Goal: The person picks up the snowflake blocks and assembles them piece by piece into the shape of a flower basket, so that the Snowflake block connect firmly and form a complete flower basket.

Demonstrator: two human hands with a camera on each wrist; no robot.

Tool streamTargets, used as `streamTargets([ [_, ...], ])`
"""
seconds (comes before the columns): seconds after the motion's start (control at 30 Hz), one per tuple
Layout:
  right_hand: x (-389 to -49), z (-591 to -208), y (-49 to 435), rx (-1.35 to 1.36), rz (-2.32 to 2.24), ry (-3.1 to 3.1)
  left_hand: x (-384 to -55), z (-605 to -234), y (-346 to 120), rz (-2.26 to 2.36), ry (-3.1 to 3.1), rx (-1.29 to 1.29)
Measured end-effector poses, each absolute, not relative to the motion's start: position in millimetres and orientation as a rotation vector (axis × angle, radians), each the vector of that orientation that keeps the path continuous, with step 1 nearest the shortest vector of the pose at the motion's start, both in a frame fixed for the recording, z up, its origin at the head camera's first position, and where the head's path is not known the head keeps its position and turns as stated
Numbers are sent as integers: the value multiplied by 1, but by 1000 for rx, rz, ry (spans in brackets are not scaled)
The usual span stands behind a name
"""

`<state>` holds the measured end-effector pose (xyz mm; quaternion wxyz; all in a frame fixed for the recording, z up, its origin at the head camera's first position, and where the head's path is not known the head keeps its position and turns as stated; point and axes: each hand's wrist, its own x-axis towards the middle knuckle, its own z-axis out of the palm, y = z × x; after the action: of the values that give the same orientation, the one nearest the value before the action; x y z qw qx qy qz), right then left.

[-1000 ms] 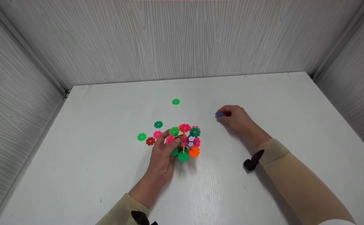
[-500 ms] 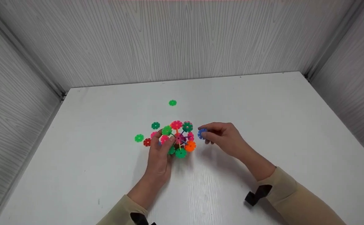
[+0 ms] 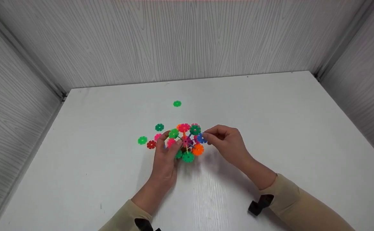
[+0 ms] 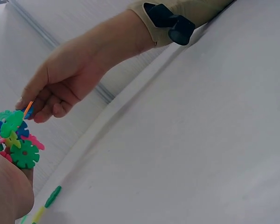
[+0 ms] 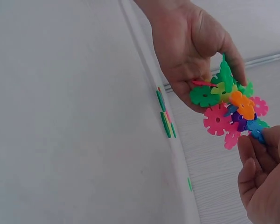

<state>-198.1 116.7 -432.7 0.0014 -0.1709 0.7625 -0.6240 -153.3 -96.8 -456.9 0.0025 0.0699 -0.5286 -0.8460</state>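
Note:
My left hand (image 3: 165,160) grips a ball-shaped cluster of notched plastic snowflake discs (image 3: 188,157), its thumb on the near side. Pink, green, orange, purple and yellow discs stick out from the cluster in several directions. Between thumb and forefinger, my right hand (image 3: 230,144) pinches a blue snowflake disc (image 3: 201,139) at the cluster's right side. In the right wrist view the blue disc (image 5: 256,133) stands edge-on beside a purple disc (image 5: 240,122). The left palm (image 5: 184,51) hides part of the cluster there.
Loose snowflake discs lie on the white table (image 3: 109,179): a light green disc (image 3: 142,140), a red disc (image 3: 151,144), a dark green disc (image 3: 159,127) and a pink disc left of the cluster. Another green disc (image 3: 177,103) lies farther back. Wood-grain panels (image 3: 187,38) enclose the table.
My right hand has come left and toward me with the blue disc, from apart on the right to the cluster's side. The left hand keeps holding the cluster, nearly in place.

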Motion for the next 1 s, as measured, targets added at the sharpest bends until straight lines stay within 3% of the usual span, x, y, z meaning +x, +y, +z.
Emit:
streamTargets([
  [0.67, -199, -439, 117, -643, -1932, 2380, -149, -457, -95, -2610, -1773, 143],
  [1.0, -209, -443, 134, -740, -1805, 2273, -153, -458, -98, -2608, -1857, 321],
])
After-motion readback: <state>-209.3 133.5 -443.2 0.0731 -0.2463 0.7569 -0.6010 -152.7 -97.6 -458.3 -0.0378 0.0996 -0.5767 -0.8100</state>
